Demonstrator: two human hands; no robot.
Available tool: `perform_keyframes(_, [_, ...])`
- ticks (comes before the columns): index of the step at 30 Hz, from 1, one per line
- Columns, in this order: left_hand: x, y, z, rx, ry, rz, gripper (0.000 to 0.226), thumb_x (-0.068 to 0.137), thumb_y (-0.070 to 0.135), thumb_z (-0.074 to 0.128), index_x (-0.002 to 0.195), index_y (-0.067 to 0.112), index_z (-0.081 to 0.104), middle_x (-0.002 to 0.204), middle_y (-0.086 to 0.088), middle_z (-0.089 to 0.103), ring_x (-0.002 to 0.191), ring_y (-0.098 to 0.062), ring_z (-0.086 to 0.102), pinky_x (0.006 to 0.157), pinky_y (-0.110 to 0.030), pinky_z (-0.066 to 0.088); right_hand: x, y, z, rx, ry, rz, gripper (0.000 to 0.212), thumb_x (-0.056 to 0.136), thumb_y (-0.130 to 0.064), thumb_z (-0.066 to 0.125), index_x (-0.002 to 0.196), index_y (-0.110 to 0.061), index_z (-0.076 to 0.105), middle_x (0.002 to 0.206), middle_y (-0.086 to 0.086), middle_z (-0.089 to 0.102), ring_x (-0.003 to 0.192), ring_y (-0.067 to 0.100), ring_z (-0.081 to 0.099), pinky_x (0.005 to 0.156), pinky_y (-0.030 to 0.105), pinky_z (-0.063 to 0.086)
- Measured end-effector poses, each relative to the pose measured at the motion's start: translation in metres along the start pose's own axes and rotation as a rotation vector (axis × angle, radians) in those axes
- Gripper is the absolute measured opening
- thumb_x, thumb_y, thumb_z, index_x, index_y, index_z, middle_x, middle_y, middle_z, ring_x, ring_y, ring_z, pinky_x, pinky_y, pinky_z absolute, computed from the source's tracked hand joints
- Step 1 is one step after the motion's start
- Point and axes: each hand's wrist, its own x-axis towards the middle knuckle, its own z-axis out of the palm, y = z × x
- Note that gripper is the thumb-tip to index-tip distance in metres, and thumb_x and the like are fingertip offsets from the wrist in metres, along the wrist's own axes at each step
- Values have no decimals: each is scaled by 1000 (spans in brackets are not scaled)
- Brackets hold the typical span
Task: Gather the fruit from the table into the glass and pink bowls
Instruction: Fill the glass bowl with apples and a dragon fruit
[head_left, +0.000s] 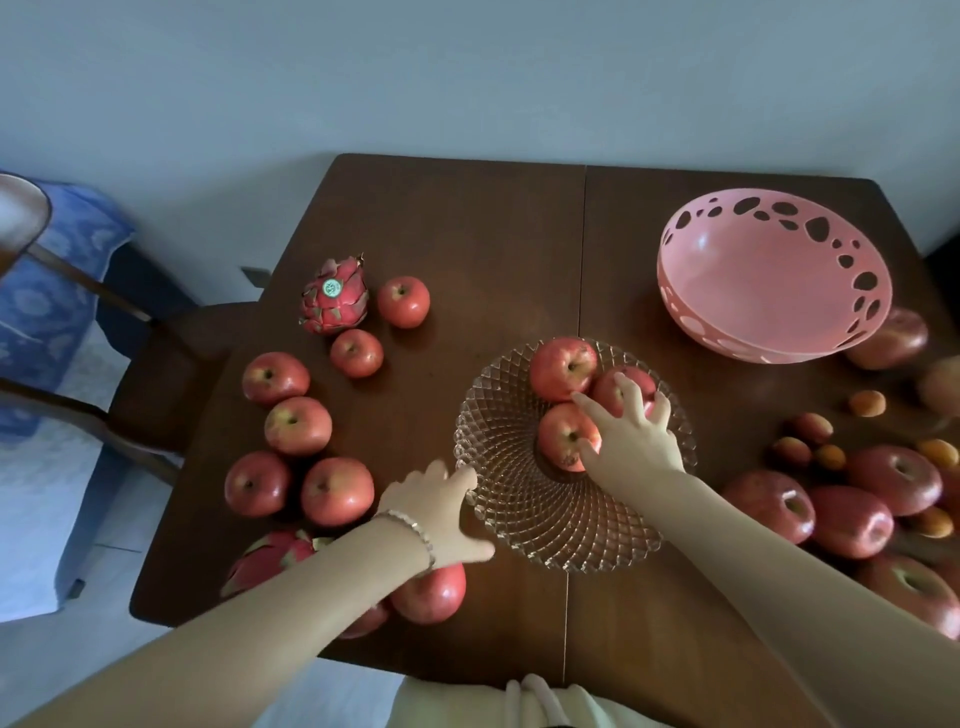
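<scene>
The glass bowl (519, 530) stands mid-table with three red apples inside: one at the back (563, 366), one at the front (563, 434) and one on the right (631, 389). My right hand (631, 439) lies over that right apple, fingers curled around it, thumb against the front apple. My left hand (434, 512) rests on the table with fingers apart, touching the bowl's left rim and holding nothing. The pink bowl (769, 291) at the back right is empty. Several loose apples (297, 426) and a dragon fruit (335, 296) lie to the left.
A second dragon fruit (270, 558) and an apple (431, 592) sit under my left forearm. Large apples (852, 519) and small orange fruits (866, 403) crowd the right edge. A wooden chair (171, 364) stands left of the dark table (467, 234).
</scene>
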Motion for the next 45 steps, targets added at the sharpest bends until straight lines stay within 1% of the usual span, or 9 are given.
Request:
perform_keyframes(4, [-5, -1, 22, 68, 24, -25, 86, 71, 56, 64, 138, 29, 17, 124, -6, 47, 107, -29, 57, 85, -37, 47, -1, -2, 0, 31, 11, 5, 56, 92, -34, 43, 143, -44, 21, 156, 1, -1, 140, 44, -3, 104, 50, 37])
perform_keyframes(17, [-8, 6, 34, 129, -153, -211, 86, 66, 54, 67, 133, 15, 28, 125, -5, 56, 117, -30, 51, 91, -37, 46, -4, -5, -2, 56, -6, 27, 51, 92, -31, 42, 140, -43, 28, 157, 0, -3, 141, 44, -7, 106, 50, 32])
perform_keyframes(24, [-19, 16, -48, -382, 28, -56, 59, 64, 63, 64, 104, 23, 45, 93, 6, 56, 87, -20, 57, 77, -32, 48, -2, -3, -1, 163, 76, 2, 54, 85, -29, 53, 137, -37, 37, 155, 1, 9, 141, 38, -6, 112, 53, 20])
perform_keyframes(28, [11, 44, -50, -805, 185, 5, 59, 61, 43, 79, 109, 27, 49, 101, 9, 52, 98, -18, 57, 85, -33, 51, -2, 4, 2, 244, 125, -44, 55, 85, -29, 58, 137, -28, 42, 156, -1, 14, 140, 35, -2, 113, 49, 19])
perform_keyframes(31, [33, 69, -40, -724, 278, 92, 74, 57, 37, 83, 120, 27, 45, 120, 3, 50, 114, -20, 46, 90, -28, 41, -1, 14, -1, 421, 159, -62, 43, 90, -16, 53, 133, -22, 49, 155, 0, 22, 141, 31, 4, 114, 46, 18])
perform_keyframes(34, [44, 93, -37, -621, 318, 216, 79, 61, 29, 83, 127, 26, 40, 125, 2, 47, 119, -21, 34, 88, -24, 34, -7, 36, -10, 705, 265, 6, 34, 90, -15, 54, 124, -19, 56, 141, 4, 43, 132, 27, 33, 108, 40, 32])
perform_keyframes(37, [42, 103, -35, -453, 360, 403, 83, 64, 21, 81, 134, 24, 36, 131, 2, 45, 127, -22, 28, 101, -27, 36, -22, 47, -22, 951, -28, -18, 43, 85, -26, 64, 125, -26, 48, 117, 2, 59, 100, 22, 62, 86, 35, 53])
perform_keyframes(41, [40, 100, -31, -119, 410, 690, 92, 69, 16, 77, 145, 22, 26, 145, -1, 37, 135, -22, 28, 111, -36, 34, -34, 45, -24, 853, -115, -28, 51, 68, -27, 80, 112, -26, 53, 97, -8, 66, 85, 7, 65, 73, 19, 52])
perform_keyframes(45, [47, 92, -15, -277, 383, 524, 81, 74, 24, 75, 142, 24, 31, 151, -1, 23, 136, -19, 27, 111, -36, 36, -39, 53, -12, 1088, -108, 249, 48, 74, -16, 75, 114, -20, 48, 95, -2, 56, 83, 14, 61, 67, 27, 57])
